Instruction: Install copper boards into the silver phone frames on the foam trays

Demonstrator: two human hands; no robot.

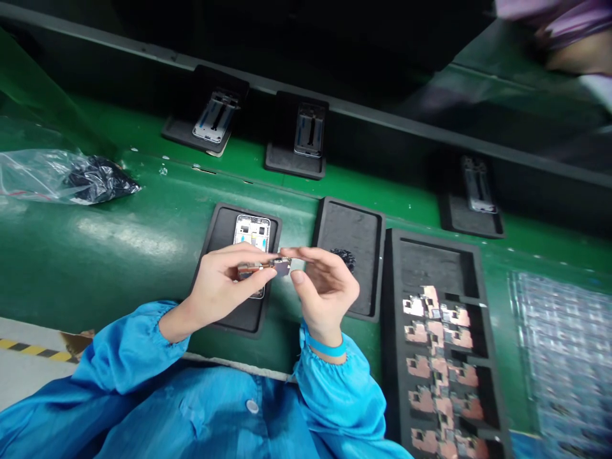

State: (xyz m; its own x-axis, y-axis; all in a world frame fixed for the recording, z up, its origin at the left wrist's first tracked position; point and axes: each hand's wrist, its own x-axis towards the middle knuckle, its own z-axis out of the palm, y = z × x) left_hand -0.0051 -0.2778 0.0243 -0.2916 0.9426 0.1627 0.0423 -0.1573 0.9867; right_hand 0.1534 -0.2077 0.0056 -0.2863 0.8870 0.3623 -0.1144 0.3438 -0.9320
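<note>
My left hand point(222, 287) and my right hand point(325, 287) meet over the green belt and both pinch one small copper-and-grey part point(268, 266) between thumb and fingers. Right under it lies a black foam tray point(224, 237) holding a phone frame point(252, 233). Beside my right hand sits a second black tray point(351, 233) with a small dark round piece point(344, 257) on it. Both arms wear blue sleeves, and a blue band circles my right wrist.
A long black tray point(396, 306) at the right holds several copper parts point(437, 357). More trays with phone frames point(216, 118) point(308, 131) point(475, 185) stand farther back on the belt. A clear plastic bag point(62, 175) lies at left. Another person's arm point(578, 44) shows at top right.
</note>
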